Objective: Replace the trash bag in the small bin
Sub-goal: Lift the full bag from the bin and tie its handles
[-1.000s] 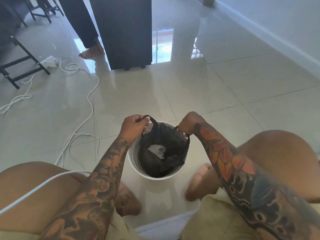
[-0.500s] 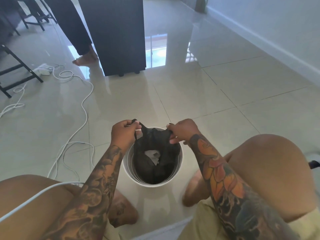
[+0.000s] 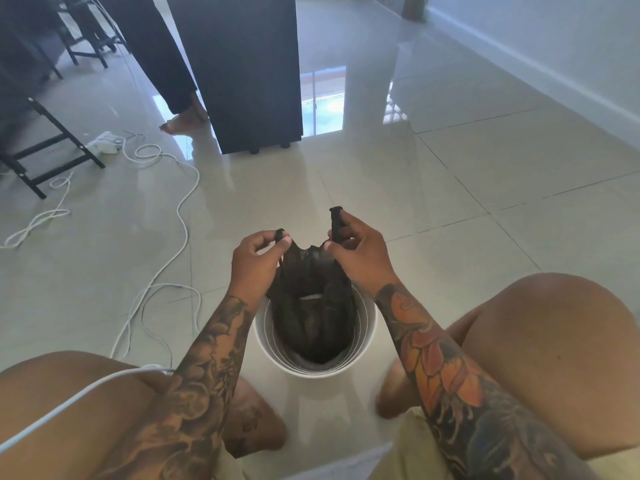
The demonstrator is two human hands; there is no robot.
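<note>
A black trash bag sits partly inside a small white bin on a glossy tiled floor, its lower part down in the bin and its top drawn up above the rim. The left hand pinches one bag handle between thumb and curled fingers, just left of the bag's neck. The right hand grips the other handle, which loops up over its fingers and pokes out above them. The two hands are close together, with the bag's gathered mouth stretched between them. A pale scrap shows through a gap in the bag below the fingers.

The person's bare knees flank the bin, with tattooed forearms reaching in from below. To the left of the left hand, white cables trail across the floor. Beyond the fingers stands a dark cabinet, with another person's bare foot beside it.
</note>
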